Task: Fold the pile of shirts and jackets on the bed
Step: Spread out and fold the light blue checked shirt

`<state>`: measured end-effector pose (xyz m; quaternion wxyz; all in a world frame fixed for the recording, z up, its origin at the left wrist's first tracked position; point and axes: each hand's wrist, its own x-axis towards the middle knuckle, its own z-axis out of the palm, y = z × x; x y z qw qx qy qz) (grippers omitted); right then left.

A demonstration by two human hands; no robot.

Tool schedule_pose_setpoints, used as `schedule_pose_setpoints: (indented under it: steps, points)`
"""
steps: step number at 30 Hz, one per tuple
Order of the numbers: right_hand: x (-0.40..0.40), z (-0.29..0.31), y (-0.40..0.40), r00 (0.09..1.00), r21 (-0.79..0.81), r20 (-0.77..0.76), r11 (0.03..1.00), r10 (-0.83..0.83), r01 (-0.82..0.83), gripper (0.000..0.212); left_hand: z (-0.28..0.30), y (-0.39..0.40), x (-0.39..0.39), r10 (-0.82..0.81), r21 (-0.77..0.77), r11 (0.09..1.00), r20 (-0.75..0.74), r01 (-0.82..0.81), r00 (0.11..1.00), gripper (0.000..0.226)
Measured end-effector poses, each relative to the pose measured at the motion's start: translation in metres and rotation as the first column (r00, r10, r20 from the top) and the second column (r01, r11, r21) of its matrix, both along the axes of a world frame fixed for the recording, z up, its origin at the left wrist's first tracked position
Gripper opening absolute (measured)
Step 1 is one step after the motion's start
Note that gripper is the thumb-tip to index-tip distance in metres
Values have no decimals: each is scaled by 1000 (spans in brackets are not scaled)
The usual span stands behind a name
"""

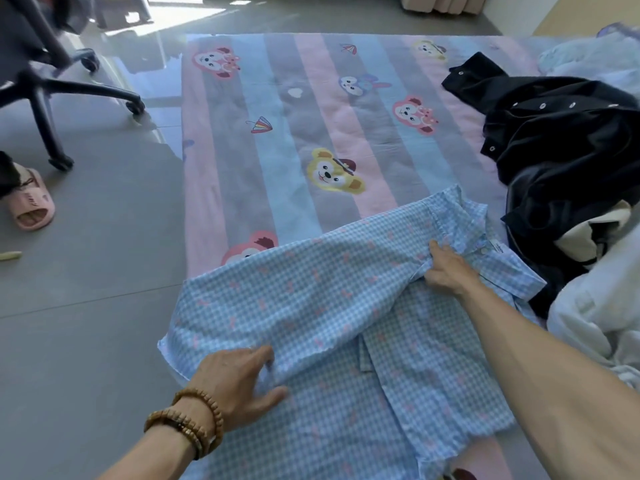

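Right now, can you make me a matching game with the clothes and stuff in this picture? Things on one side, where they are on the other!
Things:
1. blue checked shirt
2. black jacket
3. pink slipper
4. bead bracelets

Places:
A. on the floor by the office chair
B. spread on the bed, under both hands
C. round the left hand's wrist
D. heaped at the bed's right side

Pairs: 1-B, 2-D, 3-A, 4-C. The right hand has a grip on the shirt near its collar.

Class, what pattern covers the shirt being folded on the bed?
The collared shirt has a light blue and white gingham check with small pink motifs, seen in the head view.
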<state>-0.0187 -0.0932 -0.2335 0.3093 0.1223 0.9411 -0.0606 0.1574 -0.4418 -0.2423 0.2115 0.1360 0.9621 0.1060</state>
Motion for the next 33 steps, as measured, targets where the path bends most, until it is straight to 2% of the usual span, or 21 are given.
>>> schedule_pose_setpoints:
  steps: [2,3,4,6,8,10,12,15,17,19,22,23,25,27,28,29,31,33]
  points:
    - [-5,1,1,999,70,-45,998,15,-12,48,6,11,-15,111,88,990,-39,-107,993,67]
    - [-6,2,1,991,135,-121,990,49,-32,35,8,18,-26,142,133,983,-119,-126,983,69]
    - [-8,2,0,974,205,-202,977,101,-58,29,3,25,-40,147,144,982,-199,-120,969,64]
    - [-15,1,-4,911,236,-367,966,188,-105,38,6,50,-75,135,120,987,-300,-103,944,51]
    - [-26,-5,-6,864,93,-444,971,239,-221,44,13,80,-110,112,95,991,-240,-91,964,53]
    - [-39,-16,-4,900,-14,-318,948,298,-318,49,11,108,-140,50,43,998,-185,-43,981,66]
    - [-53,-25,9,953,16,-184,970,243,-244,56,5,135,-167,-29,-9,1000,-138,28,990,74]
    - [-75,-26,35,981,194,-150,977,120,-90,55,-14,169,-196,-88,-33,996,-6,88,996,89]
    - [-90,-25,42,964,301,-215,949,160,-91,40,-31,181,-202,-95,-47,994,117,101,989,102]
    - [-106,-31,48,908,331,-375,942,189,-59,29,-49,187,-204,-86,-60,993,174,98,981,110]
    - [-129,-43,55,843,182,-537,980,31,80,36,-64,185,-205,-81,-49,994,207,93,975,113]
    - [-136,-46,57,835,172,-551,980,13,98,40,-66,184,-205,-74,-42,995,228,86,971,114]
    - [-145,-47,58,827,258,-554,964,98,59,43,-67,185,-207,-73,-41,995,258,86,964,114]
    - [-151,-46,58,828,329,-520,944,210,-33,34,-67,186,-207,-71,-56,994,263,89,962,115]
    - [-153,-45,59,838,307,-506,951,205,-48,29,-66,187,-207,-71,-63,994,271,92,960,116]
    - [-155,-44,61,850,244,-506,970,145,-21,25,-67,187,-207,-67,-61,994,275,87,959,116]
    - [-165,-38,70,848,-3,-511,987,-142,163,27,-68,187,-207,-70,-57,994,285,89,956,116]
    - [-179,-32,81,765,-303,-421,871,-487,388,30,-67,186,-208,-72,-54,994,291,91,954,117]
